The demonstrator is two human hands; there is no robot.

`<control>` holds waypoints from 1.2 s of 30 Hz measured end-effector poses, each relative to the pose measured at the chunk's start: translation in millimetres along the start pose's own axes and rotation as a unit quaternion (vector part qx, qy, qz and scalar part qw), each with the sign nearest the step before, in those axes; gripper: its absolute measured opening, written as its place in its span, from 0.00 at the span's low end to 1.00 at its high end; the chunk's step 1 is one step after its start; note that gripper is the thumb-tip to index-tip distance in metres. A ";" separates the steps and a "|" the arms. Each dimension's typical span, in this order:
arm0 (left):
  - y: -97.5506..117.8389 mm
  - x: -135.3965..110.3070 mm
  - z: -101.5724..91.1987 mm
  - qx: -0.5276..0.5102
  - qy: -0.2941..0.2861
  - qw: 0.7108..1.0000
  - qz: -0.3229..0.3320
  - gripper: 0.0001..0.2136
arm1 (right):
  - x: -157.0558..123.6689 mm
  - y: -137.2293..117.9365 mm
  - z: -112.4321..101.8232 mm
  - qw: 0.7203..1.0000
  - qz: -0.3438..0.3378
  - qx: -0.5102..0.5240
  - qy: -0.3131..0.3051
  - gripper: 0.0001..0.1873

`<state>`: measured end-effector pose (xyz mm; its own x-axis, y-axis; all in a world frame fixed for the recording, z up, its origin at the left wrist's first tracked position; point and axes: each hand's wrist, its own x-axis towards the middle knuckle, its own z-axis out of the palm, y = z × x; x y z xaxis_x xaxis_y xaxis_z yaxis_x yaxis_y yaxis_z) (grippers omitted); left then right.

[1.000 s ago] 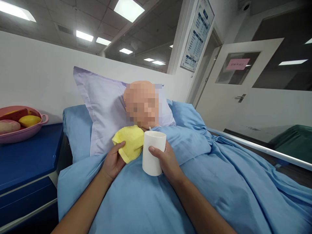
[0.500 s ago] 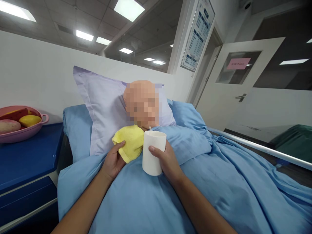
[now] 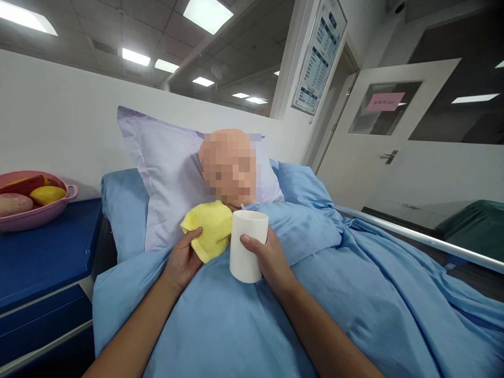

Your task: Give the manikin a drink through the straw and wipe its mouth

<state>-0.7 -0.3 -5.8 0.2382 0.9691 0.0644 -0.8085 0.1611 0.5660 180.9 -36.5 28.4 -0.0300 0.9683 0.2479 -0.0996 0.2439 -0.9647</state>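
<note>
Pinched between the thumb and fingers of my left hand (image 3: 184, 261) is a yellow towel (image 3: 209, 229), spread just below the chin of a bald mannequin (image 3: 228, 152). My right hand (image 3: 273, 261) is wrapped round a white cup (image 3: 246, 247), its thumb across the front; the cup is nearly upright and what it holds is not visible. A small pale tip, perhaps a straw, shows behind the cup's rim. The mannequin's head rests on a lilac pillow (image 3: 161, 173), and a blue quilt (image 3: 228, 336) covers its body beneath both my hands.
On the left, a pink basin (image 3: 35, 223) with fruit stands on a blue bedside cabinet (image 3: 47, 262). A pale bed rail (image 3: 417, 239) runs along the right side. Beyond it are a white door (image 3: 346, 152) and a dark green covered shape (image 3: 472, 231).
</note>
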 end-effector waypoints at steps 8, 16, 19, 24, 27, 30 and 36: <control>-0.2 0.2 -0.8 0.001 -0.003 1.000 0.000 0.29 | -0.1 -0.3 1.4 1.000 -0.007 0.007 0.008 0.29; -0.4 -1.3 0.6 -0.003 0.003 1.000 -0.007 0.27 | -0.9 1.8 1.8 1.000 -0.015 0.014 0.021 0.28; -0.2 -1.8 0.8 -0.002 0.004 1.000 -0.004 0.27 | -1.2 2.2 2.2 0.999 -0.019 0.020 0.023 0.29; 0.3 -1.3 0.0 -0.006 0.004 1.000 -0.006 0.27 | -0.1 5.0 1.2 0.999 -0.025 0.019 0.030 0.31; 0.2 -1.0 -0.4 -0.002 0.005 1.000 -0.004 0.27 | 0.2 5.7 0.8 0.999 -0.023 0.020 0.028 0.31; 0.1 -1.1 -0.3 0.002 0.011 1.000 -0.004 0.27 | 0.3 5.7 0.6 0.999 -0.020 0.019 0.028 0.30; 0.6 -1.4 1.5 0.000 0.016 1.000 -0.008 0.26 | 1.3 5.0 0.6 0.999 -0.013 0.020 0.026 0.30</control>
<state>-0.7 -1.8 -4.2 0.2334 0.9719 0.0299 -0.8045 0.1757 0.5674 179.7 -34.1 23.9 0.0250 0.9634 0.2670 -0.1387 0.2678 -0.9534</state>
